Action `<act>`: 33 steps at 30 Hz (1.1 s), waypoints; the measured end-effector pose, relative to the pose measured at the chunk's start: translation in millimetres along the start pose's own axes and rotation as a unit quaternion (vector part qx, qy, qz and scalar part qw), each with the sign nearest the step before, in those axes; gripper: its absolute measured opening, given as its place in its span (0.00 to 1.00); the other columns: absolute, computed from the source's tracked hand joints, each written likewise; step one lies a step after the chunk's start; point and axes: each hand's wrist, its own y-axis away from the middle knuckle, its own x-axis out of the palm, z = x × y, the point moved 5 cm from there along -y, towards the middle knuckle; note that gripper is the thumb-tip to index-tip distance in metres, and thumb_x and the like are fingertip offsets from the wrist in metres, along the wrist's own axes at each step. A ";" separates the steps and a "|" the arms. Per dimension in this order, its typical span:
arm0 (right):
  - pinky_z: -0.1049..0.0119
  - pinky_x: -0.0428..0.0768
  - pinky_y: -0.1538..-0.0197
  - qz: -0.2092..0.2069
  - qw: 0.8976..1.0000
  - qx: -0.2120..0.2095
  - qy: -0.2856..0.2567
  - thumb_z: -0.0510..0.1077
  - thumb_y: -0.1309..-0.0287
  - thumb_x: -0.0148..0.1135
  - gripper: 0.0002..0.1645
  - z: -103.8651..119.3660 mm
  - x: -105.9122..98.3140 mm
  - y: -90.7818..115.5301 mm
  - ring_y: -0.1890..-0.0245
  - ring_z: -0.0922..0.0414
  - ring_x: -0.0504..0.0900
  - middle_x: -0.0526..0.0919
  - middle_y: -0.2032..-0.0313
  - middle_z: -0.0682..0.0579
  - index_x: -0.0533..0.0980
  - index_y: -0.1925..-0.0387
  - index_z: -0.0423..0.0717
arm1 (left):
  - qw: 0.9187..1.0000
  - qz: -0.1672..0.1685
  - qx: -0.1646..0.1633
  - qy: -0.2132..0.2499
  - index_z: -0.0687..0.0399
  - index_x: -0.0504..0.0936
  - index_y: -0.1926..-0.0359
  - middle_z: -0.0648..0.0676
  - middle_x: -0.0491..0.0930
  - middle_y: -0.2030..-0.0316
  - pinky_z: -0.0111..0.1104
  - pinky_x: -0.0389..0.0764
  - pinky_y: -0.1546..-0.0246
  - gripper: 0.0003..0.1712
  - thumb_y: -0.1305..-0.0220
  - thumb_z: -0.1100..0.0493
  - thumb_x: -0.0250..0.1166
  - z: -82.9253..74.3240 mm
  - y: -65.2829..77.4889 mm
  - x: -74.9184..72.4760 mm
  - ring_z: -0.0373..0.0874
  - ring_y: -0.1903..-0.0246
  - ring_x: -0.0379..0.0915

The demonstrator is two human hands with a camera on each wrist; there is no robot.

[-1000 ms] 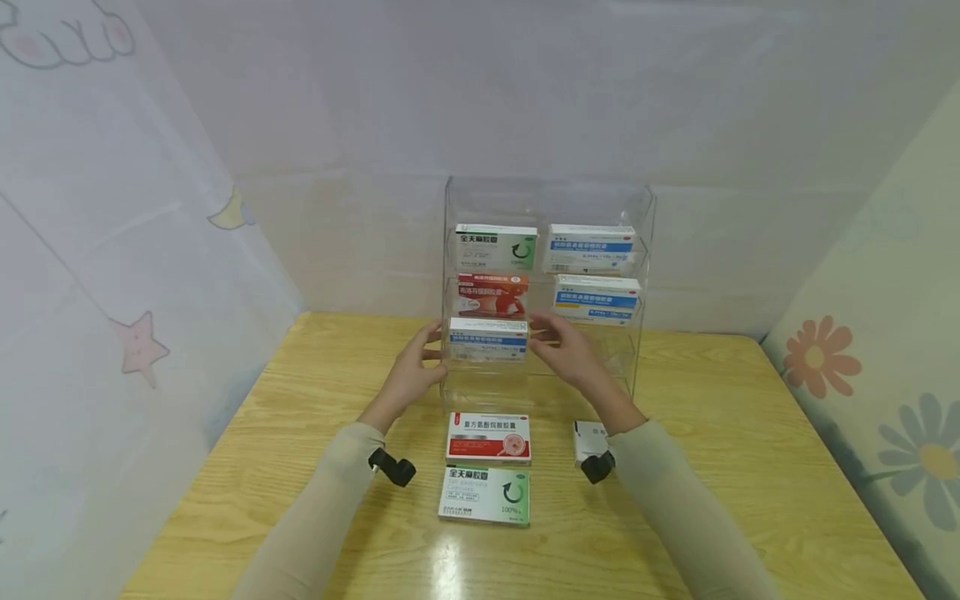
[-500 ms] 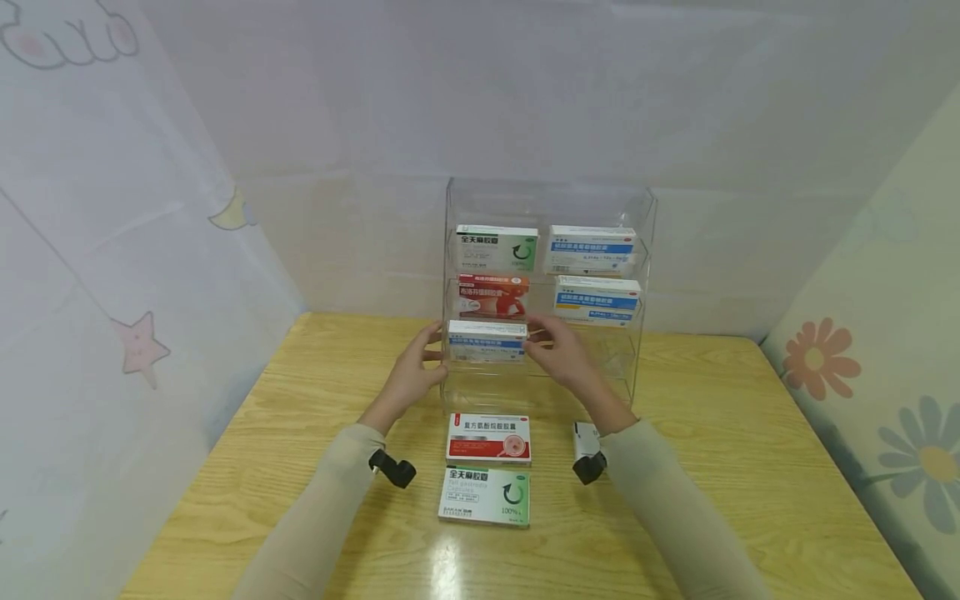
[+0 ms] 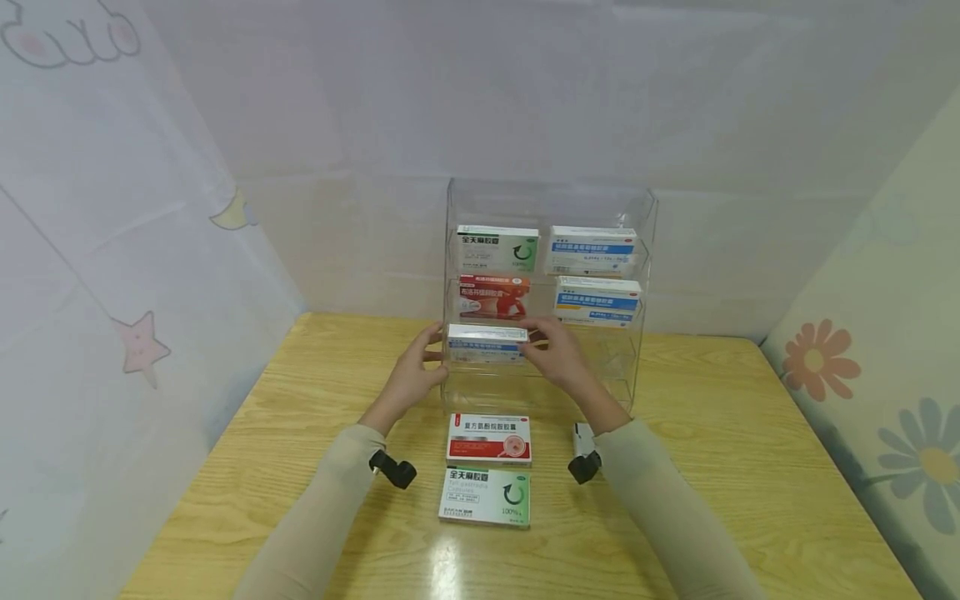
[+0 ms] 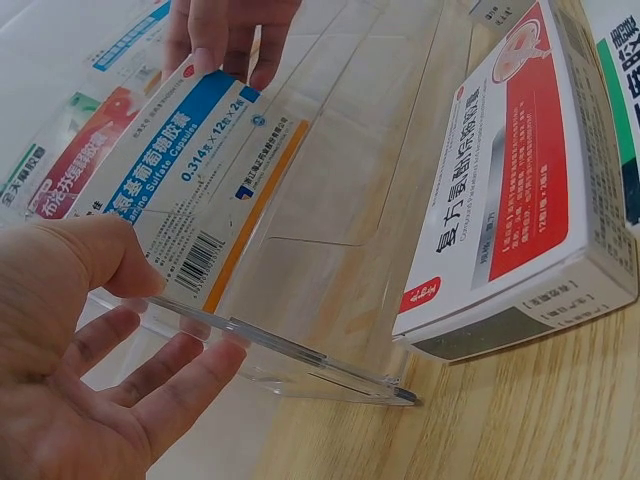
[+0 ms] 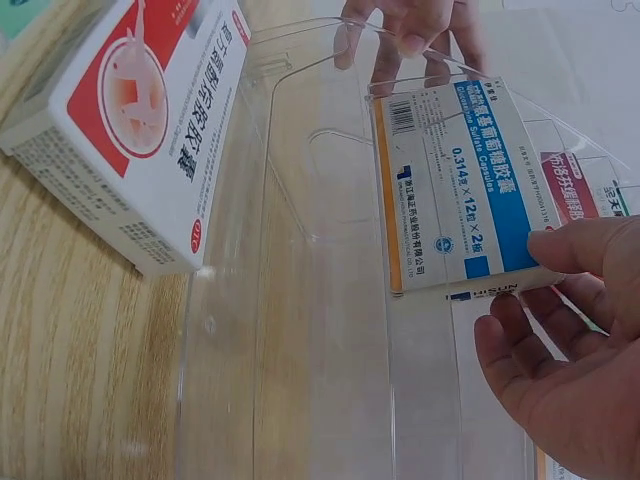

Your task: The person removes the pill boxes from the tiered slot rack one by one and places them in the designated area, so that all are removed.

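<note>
Now the white-and-blue cardboard box (image 3: 486, 346) sits lower in the clear plastic rack (image 3: 600, 350), third tier, likely nearly placed; my right grip (image 3: 555, 348) pinches its end, my left grip (image 3: 411, 367), relaxed, touches the rack.

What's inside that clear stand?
The stand shows five boxes: a green box and a blue box on top, a red box and second blue box below, and a third blue box held by the right hand. Their contents and backs are covered.
</note>
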 end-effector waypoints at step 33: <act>0.50 0.79 0.39 -0.024 0.993 0.022 -0.111 0.46 0.30 0.61 0.26 14.6 -57.2 31.8 0.37 0.47 0.76 0.78 0.39 0.46 0.73 0.33 0.47 | 1.000 0.010 -0.004 0.001 0.38 0.53 0.20 0.56 0.61 0.26 0.44 0.83 0.53 0.49 0.37 0.70 0.61 2.1 0.7 0.6 0.58 0.36 0.69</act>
